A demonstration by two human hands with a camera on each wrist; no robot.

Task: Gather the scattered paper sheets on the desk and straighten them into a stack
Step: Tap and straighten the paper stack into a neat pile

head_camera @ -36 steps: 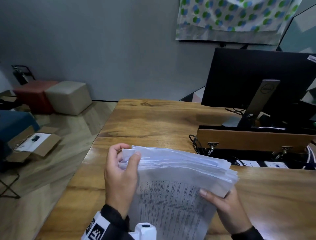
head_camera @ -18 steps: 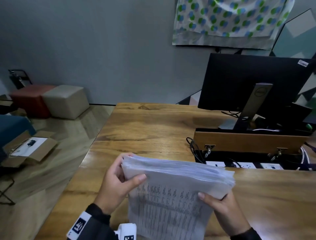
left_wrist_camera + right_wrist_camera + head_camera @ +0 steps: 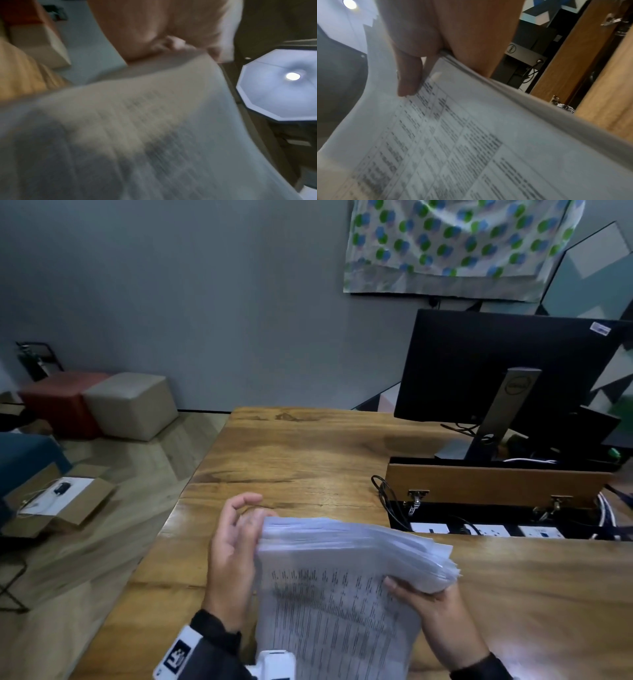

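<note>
A thick stack of printed paper sheets (image 3: 342, 577) is held upright over the wooden desk (image 3: 308, 457), its printed face toward me. The top edges fan unevenly toward the right. My right hand (image 3: 435, 611) grips the stack's right side, thumb on the printed front and fingers hidden behind it. My left hand (image 3: 233, 546) is at the stack's left edge with loose, spread fingers and its palm toward the sheets. The left wrist view, blurred, shows the stack (image 3: 154, 121) edge against that palm (image 3: 154, 27). In the right wrist view, the thumb (image 3: 409, 75) presses the stack (image 3: 471, 135).
A black monitor (image 3: 496, 364) stands at the back right. In front of it is an open wooden cable-box flap (image 3: 489, 484) with power sockets (image 3: 486, 530) and cables. Left of the desk, on the floor, are two cube stools (image 3: 130, 405) and a cardboard box (image 3: 58, 501).
My left hand has released its thumb hold on the stack's left corner and opened beside that edge. The right hand keeps its grip and the stack stays upright.
</note>
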